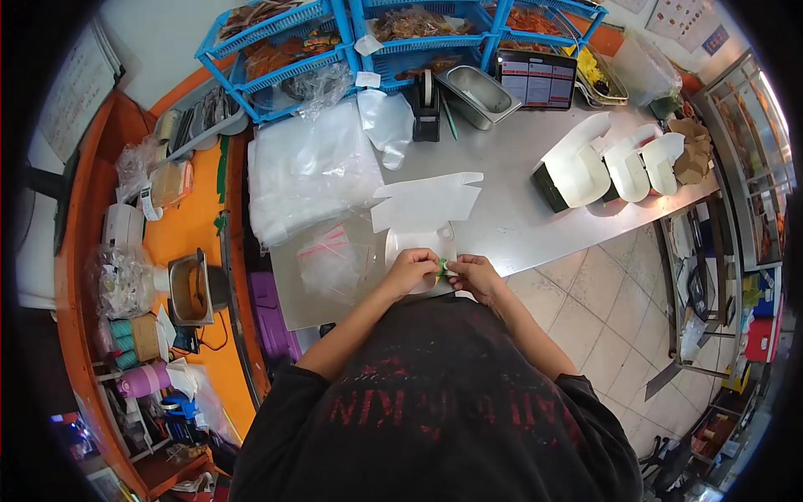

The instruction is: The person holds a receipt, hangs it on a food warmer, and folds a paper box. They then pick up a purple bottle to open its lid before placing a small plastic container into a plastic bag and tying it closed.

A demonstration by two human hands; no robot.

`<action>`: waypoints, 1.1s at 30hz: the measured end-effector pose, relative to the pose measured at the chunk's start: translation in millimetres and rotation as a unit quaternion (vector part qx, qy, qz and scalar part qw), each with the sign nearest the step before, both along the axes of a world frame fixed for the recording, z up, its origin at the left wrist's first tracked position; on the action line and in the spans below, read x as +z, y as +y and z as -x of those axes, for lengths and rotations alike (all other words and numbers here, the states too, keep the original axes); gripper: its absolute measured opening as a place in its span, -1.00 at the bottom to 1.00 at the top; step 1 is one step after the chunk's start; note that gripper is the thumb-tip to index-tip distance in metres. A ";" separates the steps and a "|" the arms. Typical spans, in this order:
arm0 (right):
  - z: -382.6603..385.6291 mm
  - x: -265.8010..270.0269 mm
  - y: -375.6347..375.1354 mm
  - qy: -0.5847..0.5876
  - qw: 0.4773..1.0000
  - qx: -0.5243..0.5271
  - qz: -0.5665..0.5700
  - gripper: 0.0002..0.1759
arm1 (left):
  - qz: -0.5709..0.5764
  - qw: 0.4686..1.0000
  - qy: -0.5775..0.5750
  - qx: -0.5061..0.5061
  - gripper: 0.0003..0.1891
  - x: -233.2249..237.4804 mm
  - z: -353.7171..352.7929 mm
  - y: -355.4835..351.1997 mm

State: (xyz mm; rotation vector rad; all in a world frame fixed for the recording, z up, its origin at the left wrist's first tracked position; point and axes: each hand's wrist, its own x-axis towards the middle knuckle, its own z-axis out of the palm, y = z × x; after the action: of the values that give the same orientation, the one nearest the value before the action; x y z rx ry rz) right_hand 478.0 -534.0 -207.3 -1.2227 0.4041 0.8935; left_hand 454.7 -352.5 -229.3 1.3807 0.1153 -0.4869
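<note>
Over the near edge of the metal table, my left hand (414, 270) and my right hand (473, 278) meet with fingers pinched on a small green and white item (443, 267). What the item is cannot be made out. Just behind and under my hands stands a white carton (428, 209) with its lid flaps raised. To its left lie small clear bags (328, 261) with red strips, and beyond them a large stack of clear plastic bags (311, 171).
Open white boxes (579, 171) stand at the right of the metal table (502, 219). Along the back are blue baskets (418, 42), a tape dispenser (427, 107), a metal pan (481, 94) and a tablet (537, 79). An orange counter (171, 234) with a metal container (191, 289) is at left.
</note>
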 end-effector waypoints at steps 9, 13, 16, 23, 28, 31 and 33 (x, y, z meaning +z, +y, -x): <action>4.1 -0.4 -1.6 0.007 1.000 -0.019 -0.023 -0.90 | -0.034 0.998 -0.049 -0.021 -0.90 0.3 3.2 -3.3; 1.0 2.7 -5.4 -0.024 0.999 -0.029 -0.016 -0.86 | 0.036 0.998 -0.050 0.005 -0.83 -7.9 5.6 -2.9; 1.9 0.4 -3.7 -0.040 0.999 -0.027 0.013 -0.85 | 0.026 0.997 -0.070 0.012 -0.82 -4.5 7.7 -7.1; 5.4 21.1 11.6 -0.308 0.917 0.105 0.229 -0.75 | -0.196 0.963 -0.184 0.022 -0.79 -5.2 7.3 -11.1; -0.9 5.0 22.1 -0.463 0.773 0.158 0.404 -0.74 | -0.123 0.979 -0.163 0.027 -0.76 4.4 5.6 -9.6; -8.1 4.0 16.6 -0.482 0.767 0.159 0.392 -0.78 | -0.363 0.816 -0.414 0.177 -0.66 76.4 4.3 -1.0; -9.3 25.3 9.6 -0.474 0.793 0.167 0.346 -0.79 | -0.471 0.627 -0.481 0.393 -0.64 99.1 -8.8 15.7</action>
State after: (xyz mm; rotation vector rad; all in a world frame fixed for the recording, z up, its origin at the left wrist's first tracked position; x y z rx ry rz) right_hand 487.3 -524.3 -182.0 -2.2931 -0.3659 0.2883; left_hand 463.5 -336.8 -130.2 2.2257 0.0754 1.2860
